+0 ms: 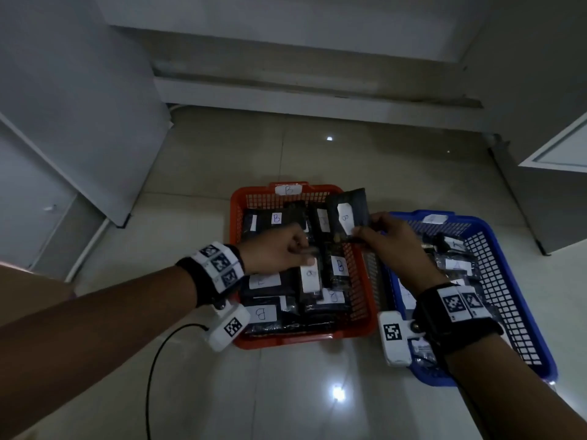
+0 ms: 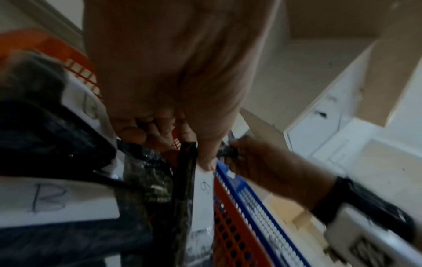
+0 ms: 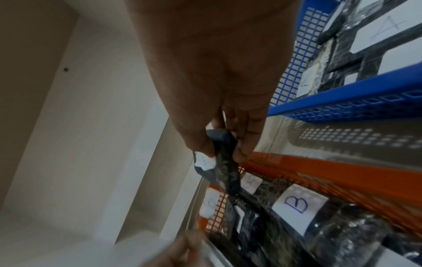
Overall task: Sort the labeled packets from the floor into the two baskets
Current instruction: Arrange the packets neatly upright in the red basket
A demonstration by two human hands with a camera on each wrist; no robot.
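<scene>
Glossy pale floor tiles [image 1: 317,160] meet white cabinet fronts [image 1: 79,106]. The left hand [image 1: 276,249] pinches a standing B packet [image 1: 308,277] in the red mesh basket [image 1: 236,211]. The right hand [image 1: 394,246], fingers [image 3: 245,144] pinched, holds a dark, crinkly B-labelled packet [image 1: 347,214] above it, beside the blue basket [image 1: 514,296].

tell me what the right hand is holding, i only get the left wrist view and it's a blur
Observer: The right hand pinches a dark packet by its lower edge, above the red basket.
Operator: what label is on it
Observer: A white label with a handwritten letter that looks like B.
Operator: does that basket match
Observer: Yes, the white tag on its far rim reads B, and the packets inside show B labels.
Operator: and the blue one
Observer: The blue basket holds packets whose labels look like A.
</scene>
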